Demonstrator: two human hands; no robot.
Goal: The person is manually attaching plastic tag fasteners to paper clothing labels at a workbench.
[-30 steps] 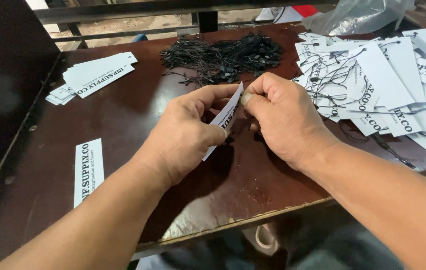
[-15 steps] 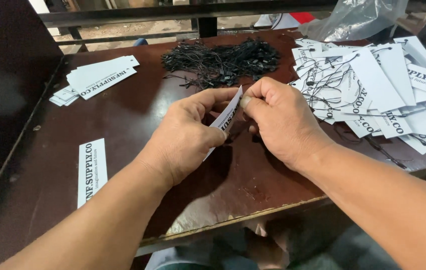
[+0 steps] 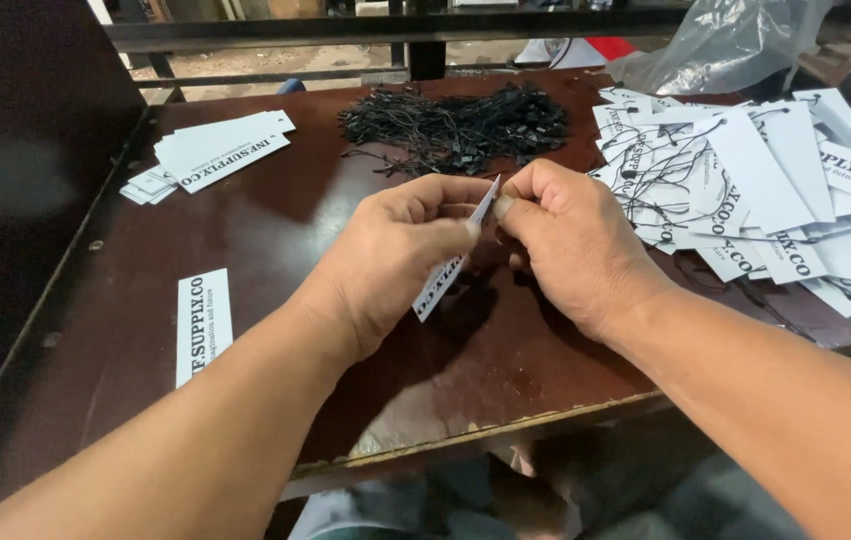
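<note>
Dark brown table (image 3: pixel 275 215), black cords (image 3: pixel 455 128) top centre, strung tags (image 3: pixel 755 190) right: left hand (image 3: pixel 390 260) and right hand (image 3: pixel 570 240) both pinch a white tag (image 3: pixel 445 275) mid-frame at its upper end; looks light, thin, bendy card, best held by edges.

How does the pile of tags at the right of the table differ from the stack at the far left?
The right pile is loose and fanned out; the left stack is small and fairly neat. Black strings run through the right pile's tags; the left stack shows none. The right pile lies beside the right hand; the left stack sits away from both hands. Both are white printed card tags on the brown table.
</note>
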